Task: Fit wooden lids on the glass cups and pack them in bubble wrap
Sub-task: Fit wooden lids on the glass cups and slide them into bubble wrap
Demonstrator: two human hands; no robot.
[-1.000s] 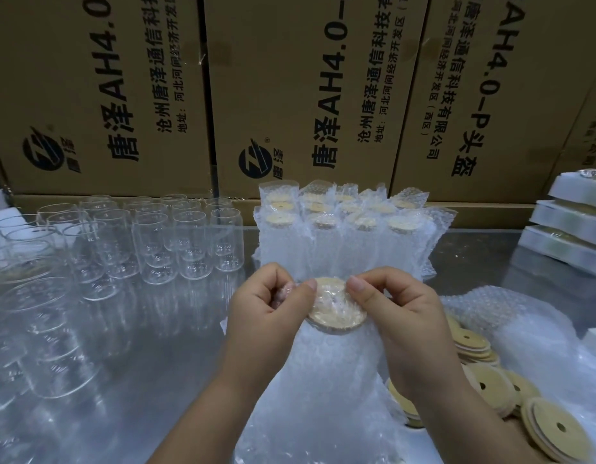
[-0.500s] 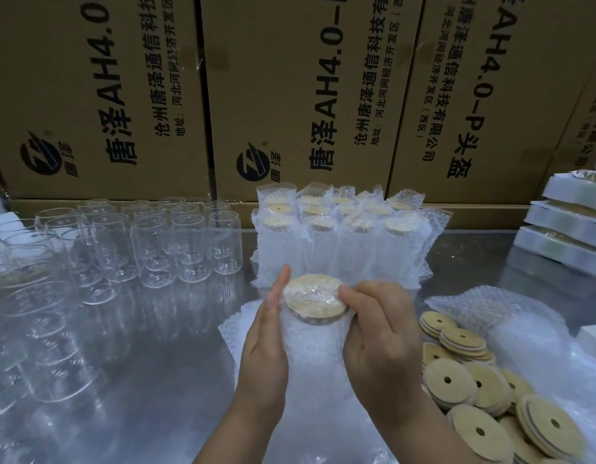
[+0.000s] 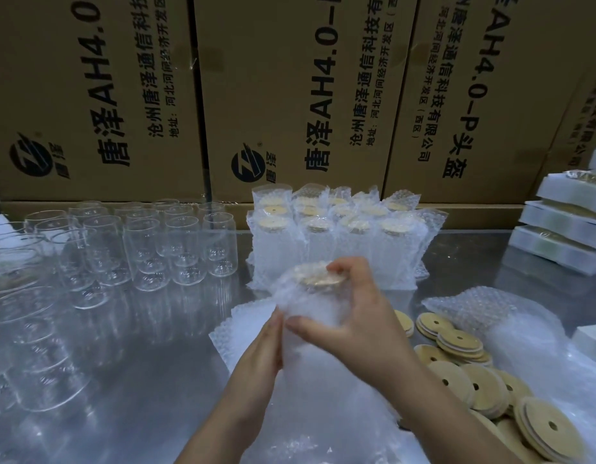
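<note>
Grip changing on the wrapped cup [image 3: 305, 301], centre frame.
I'm seeing the right hand [image 3: 356, 319] leaving its pinch and curling round the top, over the wooden lid [image 3: 320, 278], the left hand [image 3: 259, 346] flattening against the side: wrap closing, nearly packed, I'd say.

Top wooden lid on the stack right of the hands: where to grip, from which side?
Pinch the top lid across its rim, coming from above. It lies flat on the stack, so likely only the thin edge and holed face are free.
</note>
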